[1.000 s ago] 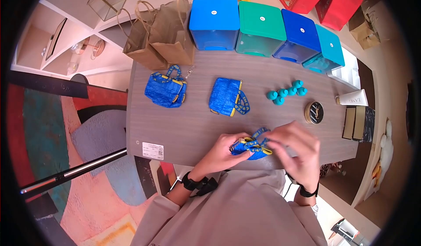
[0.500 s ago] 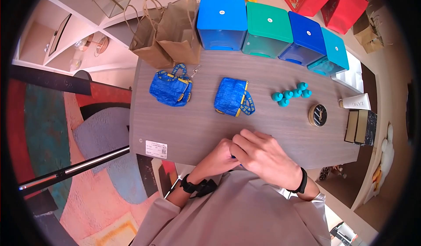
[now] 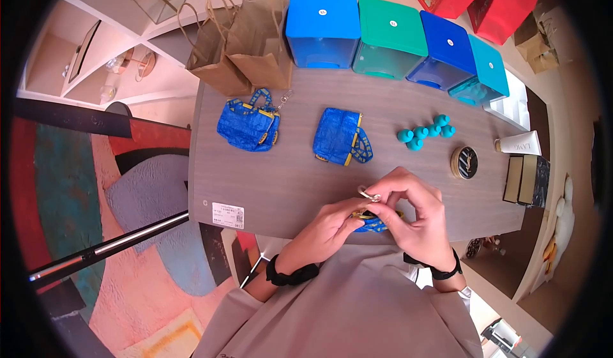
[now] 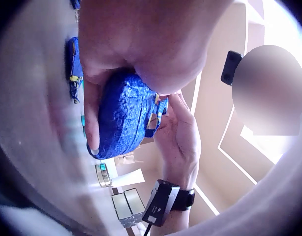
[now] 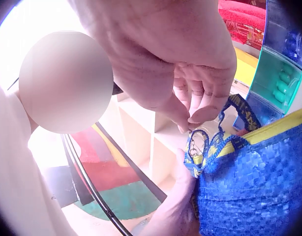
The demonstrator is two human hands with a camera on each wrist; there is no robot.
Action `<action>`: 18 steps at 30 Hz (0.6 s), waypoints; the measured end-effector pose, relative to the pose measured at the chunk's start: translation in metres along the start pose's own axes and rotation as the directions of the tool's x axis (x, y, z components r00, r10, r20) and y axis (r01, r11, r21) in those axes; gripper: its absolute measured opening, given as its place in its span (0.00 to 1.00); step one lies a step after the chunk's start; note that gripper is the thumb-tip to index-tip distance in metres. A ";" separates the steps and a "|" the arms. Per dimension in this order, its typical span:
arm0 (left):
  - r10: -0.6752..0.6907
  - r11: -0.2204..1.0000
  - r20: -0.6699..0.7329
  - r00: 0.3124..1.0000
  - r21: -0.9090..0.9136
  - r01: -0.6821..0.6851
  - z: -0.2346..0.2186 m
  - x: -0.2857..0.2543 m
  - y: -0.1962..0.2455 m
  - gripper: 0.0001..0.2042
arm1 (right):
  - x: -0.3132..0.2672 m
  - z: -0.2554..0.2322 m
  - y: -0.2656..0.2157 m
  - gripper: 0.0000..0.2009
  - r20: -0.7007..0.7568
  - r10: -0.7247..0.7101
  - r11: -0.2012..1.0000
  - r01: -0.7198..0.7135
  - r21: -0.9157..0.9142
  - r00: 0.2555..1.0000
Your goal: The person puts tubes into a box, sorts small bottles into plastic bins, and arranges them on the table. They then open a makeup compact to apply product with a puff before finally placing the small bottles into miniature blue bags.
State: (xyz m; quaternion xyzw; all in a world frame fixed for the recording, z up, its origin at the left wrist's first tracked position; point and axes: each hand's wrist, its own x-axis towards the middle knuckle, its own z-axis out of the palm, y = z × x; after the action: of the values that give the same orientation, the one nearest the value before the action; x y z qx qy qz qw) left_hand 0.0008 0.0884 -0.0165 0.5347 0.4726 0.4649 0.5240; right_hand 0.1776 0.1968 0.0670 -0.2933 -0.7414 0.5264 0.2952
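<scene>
A small blue woven pouch with yellow trim (image 3: 372, 225) is held near the table's front edge by my left hand (image 3: 324, 233); in the left wrist view my fingers wrap the pouch (image 4: 124, 118). My right hand (image 3: 414, 214) pinches a small metal clasp (image 3: 369, 196) above the pouch's opening. In the right wrist view, thumb and fingertips of the right hand (image 5: 185, 73) meet over a ring and short chain (image 5: 193, 147) by the patterned strap of the pouch (image 5: 254, 182). Two similar blue pouches lie farther back, one at left (image 3: 248, 127), one at centre (image 3: 335, 136).
Paper bags (image 3: 258, 45) and lidded boxes in blue (image 3: 322, 29), green (image 3: 391, 35) and teal line the back. Teal balls (image 3: 421, 132), a round black compact (image 3: 464, 162), a white tube (image 3: 518, 143) and dark boxes (image 3: 526, 179) lie at right.
My right hand crossed over the left and hid the pouch, then moved back right and up. A metal clasp now shows in its fingertips. The left hand keeps its hold.
</scene>
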 end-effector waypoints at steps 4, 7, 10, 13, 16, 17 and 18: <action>0.061 0.998 -0.075 0.995 0.003 -0.061 0.003 -0.001 0.000 0.15 | -0.004 -0.002 0.000 0.14 -0.101 0.074 0.993 -0.064 0.103 0.992; 0.143 0.988 -0.058 0.988 0.069 -0.138 0.001 0.003 0.005 0.14 | -0.010 -0.004 0.004 0.12 -0.138 0.123 0.976 -0.095 0.198 0.983; 0.165 0.982 -0.084 0.983 0.111 -0.155 0.001 0.006 0.007 0.14 | -0.012 -0.011 0.013 0.11 -0.145 0.123 0.967 -0.086 0.240 0.982; 0.175 0.972 -0.201 0.964 0.191 -0.137 -0.004 0.005 0.006 0.14 | -0.022 -0.027 0.026 0.10 -0.189 0.160 0.969 -0.118 0.219 0.969; 0.205 0.974 -0.262 0.943 0.151 -0.170 -0.016 0.007 0.011 0.14 | -0.032 -0.048 0.038 0.10 -0.335 0.310 0.913 -0.180 0.367 0.890; 0.236 0.967 -0.237 0.942 0.156 -0.203 -0.020 0.009 0.014 0.15 | -0.036 -0.048 0.040 0.10 -0.337 0.308 0.913 -0.178 0.366 0.890; 0.188 0.980 -0.247 0.951 0.117 -0.163 -0.016 0.008 0.014 0.16 | -0.041 -0.046 0.045 0.09 -0.352 0.278 0.938 -0.173 0.301 0.894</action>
State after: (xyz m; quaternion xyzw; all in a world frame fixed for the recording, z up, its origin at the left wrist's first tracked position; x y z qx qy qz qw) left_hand -0.0136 0.0978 -0.0025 0.5343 0.5086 0.5518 0.3890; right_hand 0.2440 0.2065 0.0315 -0.4351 -0.5524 0.5816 0.4091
